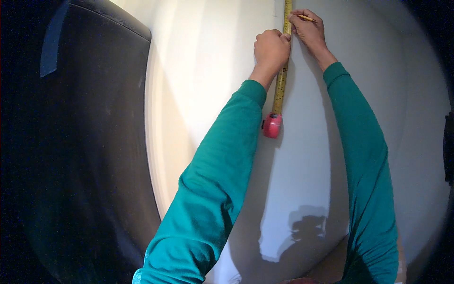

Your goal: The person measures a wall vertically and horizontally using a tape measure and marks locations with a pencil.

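A yellow tape measure is drawn out along the pale wall, running up past the top edge of the view. Its red case hangs at the lower end, below my hands. My left hand is closed on the yellow blade, with the thumb lying over it. Just above and to the right, my right hand pinches a thin yellow pencil, its fingertips close against the blade's right edge. Which end of the pencil faces the wall is hard to make out.
A large black panel with a padded-looking edge fills the left side, with a blue strip near its top. The pale wall carries shadows of my arms. A dark object shows at the right rim.
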